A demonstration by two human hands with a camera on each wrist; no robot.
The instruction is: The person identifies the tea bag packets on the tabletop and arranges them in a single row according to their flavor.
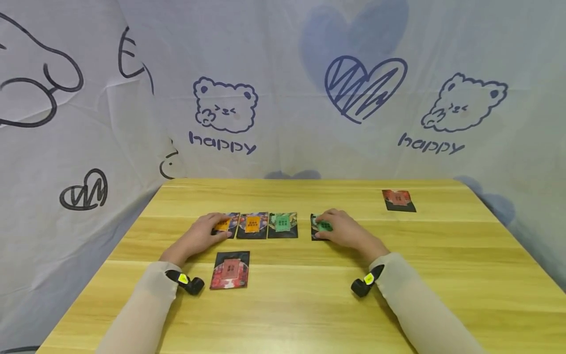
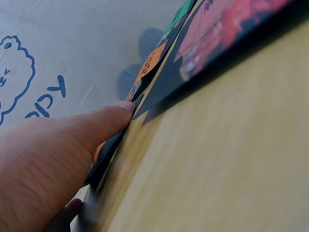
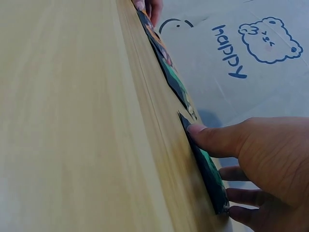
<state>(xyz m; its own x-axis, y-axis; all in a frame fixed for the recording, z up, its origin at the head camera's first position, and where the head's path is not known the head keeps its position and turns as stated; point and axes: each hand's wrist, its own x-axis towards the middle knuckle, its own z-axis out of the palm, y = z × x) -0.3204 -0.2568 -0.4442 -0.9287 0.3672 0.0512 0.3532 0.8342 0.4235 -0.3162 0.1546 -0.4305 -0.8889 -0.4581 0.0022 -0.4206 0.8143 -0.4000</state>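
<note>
A row of dark cards lies across the middle of the wooden table [image 1: 309, 305]. My left hand [image 1: 204, 235] rests with fairly straight fingers on the leftmost orange-labelled card [image 1: 225, 224]; in the left wrist view its thumb [image 2: 111, 118] lies along that card's near edge [image 2: 104, 154]. Beside it lie a second orange card [image 1: 252, 225] and a green card [image 1: 283, 224]. After a small gap, my right hand [image 1: 347, 231] arches over another green card [image 1: 319, 227]. The right thumb [image 3: 212, 137] presses this card's near edge [image 3: 207, 169], with curled fingers at its far side.
A red card [image 1: 230, 269] lies alone nearer me, below the row. Another red card [image 1: 399, 200] sits at the far right of the table. A white cloth with bear and heart drawings [image 1: 283, 98] hangs behind and to the left.
</note>
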